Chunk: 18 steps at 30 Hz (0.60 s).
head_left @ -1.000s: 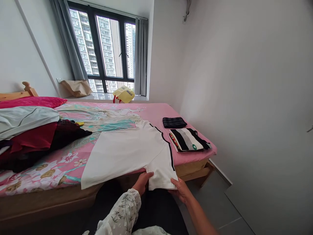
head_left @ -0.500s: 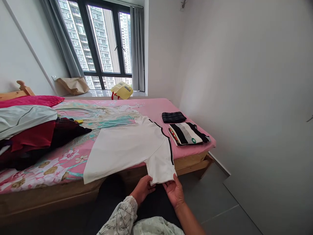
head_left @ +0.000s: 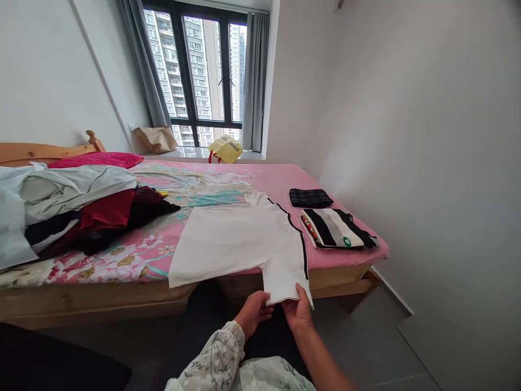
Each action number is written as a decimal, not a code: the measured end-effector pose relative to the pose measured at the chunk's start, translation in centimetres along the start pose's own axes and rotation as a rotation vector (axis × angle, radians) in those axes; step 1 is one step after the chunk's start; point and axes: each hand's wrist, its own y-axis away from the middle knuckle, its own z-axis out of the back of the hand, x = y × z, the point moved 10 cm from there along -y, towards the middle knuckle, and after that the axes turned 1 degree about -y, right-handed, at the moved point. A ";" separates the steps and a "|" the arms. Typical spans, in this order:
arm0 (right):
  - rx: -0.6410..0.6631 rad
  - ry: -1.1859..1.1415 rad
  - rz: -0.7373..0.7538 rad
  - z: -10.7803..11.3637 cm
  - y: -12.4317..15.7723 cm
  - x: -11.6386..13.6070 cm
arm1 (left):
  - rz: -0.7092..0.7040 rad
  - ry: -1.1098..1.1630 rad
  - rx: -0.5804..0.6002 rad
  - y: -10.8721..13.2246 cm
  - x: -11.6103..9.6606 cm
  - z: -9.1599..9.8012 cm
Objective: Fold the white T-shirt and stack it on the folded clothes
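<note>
Holding white shirt sleeve [head_left: 286, 274] in both hands [head_left: 253, 313]

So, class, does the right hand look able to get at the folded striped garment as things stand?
Probably yes, if the right hand releases the white shirt: the striped garment lies uncovered to the shirt's right, with nothing standing between them.

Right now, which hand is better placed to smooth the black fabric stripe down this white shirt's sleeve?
Probably your right hand: it holds the white sleeve close to the black stripe, while your left hand holds the opposite side.
</note>
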 end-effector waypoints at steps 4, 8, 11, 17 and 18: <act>0.002 0.007 0.044 -0.4 0.2 0.9 | -0.066 0.155 -0.156 0.8 -1.9 4.7; 0.033 0.076 0.100 -0.8 0.1 2.1 | -0.239 0.366 -0.396 2.7 -6.3 13.1; 0.020 0.120 0.128 -0.5 -0.2 2.9 | -0.342 0.463 -0.518 4.4 -9.2 19.3; -0.009 0.181 0.190 0.2 -1.1 4.2 | -0.367 0.441 -0.530 5.8 -11.9 25.1; -0.007 0.195 0.202 0.2 -1.3 4.4 | -0.351 0.416 -0.523 5.9 -11.9 25.4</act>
